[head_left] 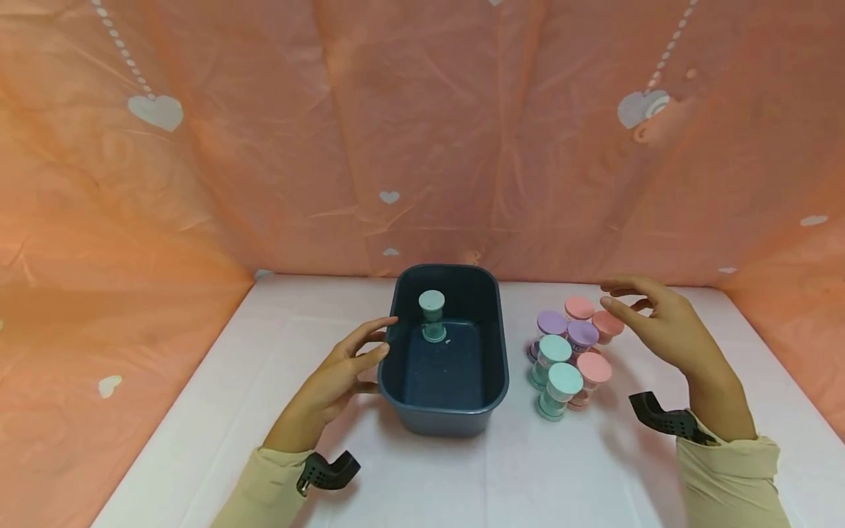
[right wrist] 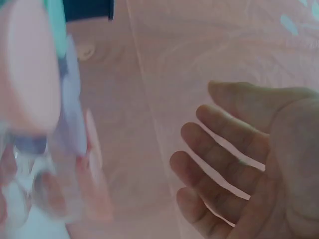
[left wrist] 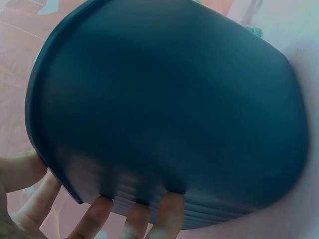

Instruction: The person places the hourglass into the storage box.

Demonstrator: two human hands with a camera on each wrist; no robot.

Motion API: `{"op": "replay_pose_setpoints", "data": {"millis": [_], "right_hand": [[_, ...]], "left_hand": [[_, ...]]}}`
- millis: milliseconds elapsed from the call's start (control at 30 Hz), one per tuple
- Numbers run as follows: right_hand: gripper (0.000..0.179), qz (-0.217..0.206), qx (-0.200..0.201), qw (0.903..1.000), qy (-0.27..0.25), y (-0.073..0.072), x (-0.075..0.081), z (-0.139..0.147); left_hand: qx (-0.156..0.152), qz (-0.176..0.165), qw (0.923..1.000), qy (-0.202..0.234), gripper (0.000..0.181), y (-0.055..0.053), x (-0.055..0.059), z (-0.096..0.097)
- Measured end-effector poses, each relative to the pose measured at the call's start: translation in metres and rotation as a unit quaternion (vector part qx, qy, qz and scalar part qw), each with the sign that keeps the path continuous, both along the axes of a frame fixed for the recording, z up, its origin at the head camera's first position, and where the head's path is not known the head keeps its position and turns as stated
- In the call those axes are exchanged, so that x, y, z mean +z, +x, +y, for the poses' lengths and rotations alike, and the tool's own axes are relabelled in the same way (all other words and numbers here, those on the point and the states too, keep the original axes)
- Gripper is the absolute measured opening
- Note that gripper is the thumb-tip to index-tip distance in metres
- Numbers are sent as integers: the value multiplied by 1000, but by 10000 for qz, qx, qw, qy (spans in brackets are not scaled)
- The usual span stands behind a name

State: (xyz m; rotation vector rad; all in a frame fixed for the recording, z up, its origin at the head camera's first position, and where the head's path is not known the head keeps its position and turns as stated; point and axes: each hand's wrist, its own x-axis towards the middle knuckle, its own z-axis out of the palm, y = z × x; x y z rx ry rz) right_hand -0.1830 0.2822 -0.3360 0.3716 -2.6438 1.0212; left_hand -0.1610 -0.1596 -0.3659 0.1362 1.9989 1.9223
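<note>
Where the pastel-capped containers (head_left: 564,380) cluster, just left of my loosely spread right grip (head_left: 665,330), I'd isolate one at the edge, since neighbours look easy to topple. My left grip (head_left: 333,379), fingers loosely spread, touches the dark tub (head_left: 444,420) just rightward; light contact there should steady it.

On the surface (head_left: 528,477), a bin (head_left: 444,422) stands between the two hands, directly at the right of the left hand (head_left: 337,380). Inside it, in the farther half, stands one jar (head_left: 432,301). Other jars (head_left: 555,349) stand in a group, just left of the right hand (head_left: 663,334). Beyond both hands hangs a cloth (head_left: 422,132).
</note>
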Motion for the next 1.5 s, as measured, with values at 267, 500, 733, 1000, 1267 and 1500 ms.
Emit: {"op": "replay_pose_setpoints", "data": {"millis": [267,500,733,1000,1267,1500], "right_hand": [[43,-419,112,9985,336,-6,-12,25],[50,-804,347,9943,610,-5,-13,31],[53,-931,627,9904,800,-5,-18,36],[59,-989,871,9863,995,-5,-20,35],[50,-750,855,9891,933,-7,-25,39],[55,-966,746,9876,989,-8,-25,39]], "left_hand": [[37,39,10000,-6,50,0,-2,0],[89,60,9999,37,49,-1,-2,1],[115,92,9999,43,49,0,-3,0],[171,90,9998,45,49,1,-3,0],[156,67,9999,24,48,1,-3,0],[146,72,9999,29,48,1,-3,1]]}}
